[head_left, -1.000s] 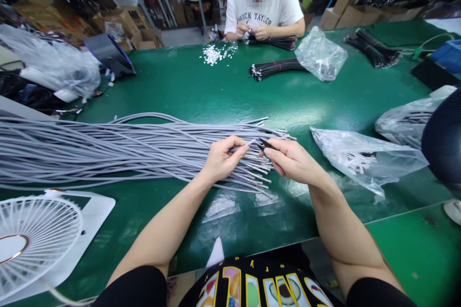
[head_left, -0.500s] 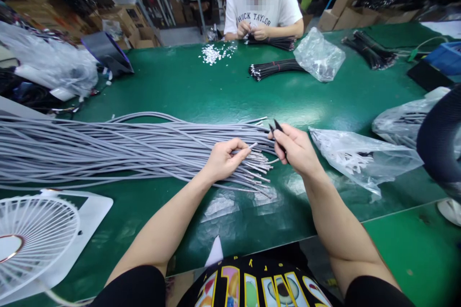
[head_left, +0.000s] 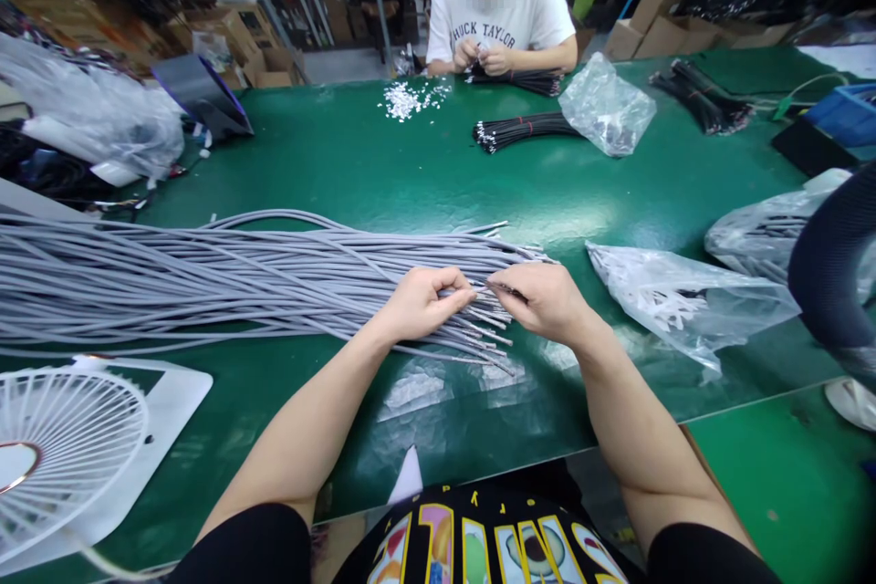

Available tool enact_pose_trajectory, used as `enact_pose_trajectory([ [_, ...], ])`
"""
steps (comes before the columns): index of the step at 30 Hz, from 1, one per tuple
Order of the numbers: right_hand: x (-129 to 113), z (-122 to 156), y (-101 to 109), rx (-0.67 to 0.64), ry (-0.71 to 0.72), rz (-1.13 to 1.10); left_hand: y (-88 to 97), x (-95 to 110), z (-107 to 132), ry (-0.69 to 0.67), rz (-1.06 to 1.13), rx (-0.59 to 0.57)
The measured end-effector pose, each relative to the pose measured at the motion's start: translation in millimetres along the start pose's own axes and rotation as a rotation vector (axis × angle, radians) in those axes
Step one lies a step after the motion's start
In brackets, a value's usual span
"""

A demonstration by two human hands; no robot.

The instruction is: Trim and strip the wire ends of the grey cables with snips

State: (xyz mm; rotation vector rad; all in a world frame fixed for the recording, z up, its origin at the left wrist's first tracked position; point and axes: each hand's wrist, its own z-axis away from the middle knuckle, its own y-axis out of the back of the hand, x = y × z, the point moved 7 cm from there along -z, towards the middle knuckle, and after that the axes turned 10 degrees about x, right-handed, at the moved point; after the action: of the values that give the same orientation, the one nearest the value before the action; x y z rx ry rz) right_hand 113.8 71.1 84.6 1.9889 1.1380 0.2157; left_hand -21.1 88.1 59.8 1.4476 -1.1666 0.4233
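Observation:
A large bundle of grey cables (head_left: 287, 269) lies lengthwise across the green table, its stripped, pale ends fanning out under and beyond my hands. My left hand (head_left: 428, 301) pinches one grey cable near its end, thumb against forefinger. Close on its right, my right hand (head_left: 544, 299) is closed round small black snips (head_left: 507, 290), whose tips point left at the cable end. Most of the snips is hidden by the fingers, and whether the blades touch the cable I cannot tell.
A white fan (head_left: 68, 456) stands at the near left. Clear bags (head_left: 684, 301) of white parts lie to the right. Across the green table (head_left: 328, 164) a co-worker (head_left: 503, 9) handles black cables, beside a heap of small white pieces (head_left: 407, 100) and a bundle of black cables (head_left: 524, 130).
My right hand has moved left and turned over, bringing the snips to the cable end at my left hand. The left hand has kept its pinch almost in place.

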Motion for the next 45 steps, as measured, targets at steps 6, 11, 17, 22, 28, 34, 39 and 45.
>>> enact_pose_trajectory([
  [6,-6,2,-5,-0.111,0.059,0.058,-2.3,-2,0,0.063,0.075,-0.092],
  [11,-2,2,-15,-0.176,-0.020,-0.008,-2.5,-2,2,0.080,0.134,-0.155],
  [17,8,-1,-8,-0.112,-0.136,-0.210,0.8,-1,3,0.080,0.157,-0.175],
  [22,-3,1,-2,-0.153,-0.016,-0.251,0.6,-1,3,0.088,0.142,-0.199],
  [28,-10,1,-5,-0.135,0.057,-0.121,0.8,-1,2,0.119,0.190,-0.203],
  [34,-7,3,-11,-0.199,-0.021,-0.110,-0.2,-3,3,0.131,0.207,-0.220],
  [39,5,-2,-19,-0.164,-0.267,-0.351,3.5,-2,3,0.073,0.184,-0.202],
  [45,10,11,-55,-0.222,-0.960,-1.205,14.5,-5,-5,-0.025,0.120,0.125],
])
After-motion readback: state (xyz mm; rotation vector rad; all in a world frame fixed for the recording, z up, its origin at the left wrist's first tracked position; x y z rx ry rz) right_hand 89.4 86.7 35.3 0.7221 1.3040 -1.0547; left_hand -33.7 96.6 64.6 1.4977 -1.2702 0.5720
